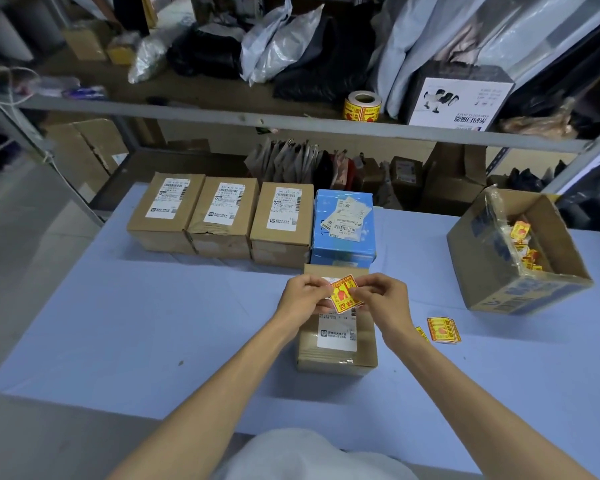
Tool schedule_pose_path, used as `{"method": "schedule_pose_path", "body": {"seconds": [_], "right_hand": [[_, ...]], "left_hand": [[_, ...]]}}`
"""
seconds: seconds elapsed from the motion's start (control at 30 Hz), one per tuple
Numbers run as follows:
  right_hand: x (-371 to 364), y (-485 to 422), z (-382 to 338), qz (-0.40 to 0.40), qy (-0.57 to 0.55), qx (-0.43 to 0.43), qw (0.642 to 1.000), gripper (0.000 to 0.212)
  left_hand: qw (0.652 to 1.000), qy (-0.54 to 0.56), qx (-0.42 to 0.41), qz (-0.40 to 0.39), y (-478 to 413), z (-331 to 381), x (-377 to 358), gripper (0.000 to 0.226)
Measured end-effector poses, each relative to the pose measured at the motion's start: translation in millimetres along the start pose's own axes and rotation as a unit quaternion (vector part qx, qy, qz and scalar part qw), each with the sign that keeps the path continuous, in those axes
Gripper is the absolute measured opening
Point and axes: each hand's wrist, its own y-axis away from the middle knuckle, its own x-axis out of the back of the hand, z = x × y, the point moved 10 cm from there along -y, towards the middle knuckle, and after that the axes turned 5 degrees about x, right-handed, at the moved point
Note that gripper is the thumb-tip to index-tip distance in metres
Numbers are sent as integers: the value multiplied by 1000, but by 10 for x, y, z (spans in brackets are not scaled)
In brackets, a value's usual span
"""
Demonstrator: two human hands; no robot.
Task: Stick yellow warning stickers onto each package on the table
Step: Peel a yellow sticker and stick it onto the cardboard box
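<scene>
Sticker pinched between left hand and right hand over the near box; should peel slowly, then press flat.

A single wide-angle view came from a camera worn on the person's head, facing forward and tilted down over a blue table. It sat close: both forearms reached in from the bottom edge, and the left hand and right hand pinched a yellow sticker near the centre. Farther off, a cluttered shelf slanted across the top.
</scene>
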Motion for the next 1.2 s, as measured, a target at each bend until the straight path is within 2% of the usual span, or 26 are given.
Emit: {"method": "schedule_pose_path", "body": {"seconds": [0.07, 0.2, 0.27, 0.4, 0.5, 0.73, 0.9, 1.07, 1.2], "right_hand": [[-42, 0, -55, -22, 23, 27, 999, 14], [-233, 63, -197, -113, 66, 84, 988, 18], [-275, 78, -220, -128, 80, 89, 985, 17], [-177, 44, -122, -78, 53, 39, 995, 23], [-194, 78, -88, -91, 25, 13, 995, 19], [-187, 83, -188, -79, 23, 54, 995, 18], [-208, 74, -223, -99, 35, 62, 993, 18], [-153, 49, -153, -70, 24, 35, 997, 21], [-134, 61, -136, -70, 4, 38, 997, 15]], "left_hand": [[1000, -13, 0, -14, 29, -36, -19, 9], [998, -49, -33, -27, 73, -22, -31, 12], [997, -59, -53, -27, 76, 26, -26, 12], [996, -55, -68, -7, 73, 66, 25, 11], [998, -26, -63, 3, 79, 43, 74, 13], [995, -60, -65, -47, 156, 59, -8, 13], [993, -82, -71, -38, 158, 111, -20, 4], [993, -80, -81, -30, 180, 135, -27, 5], [994, -77, -78, -28, 184, 126, -28, 5]]}}
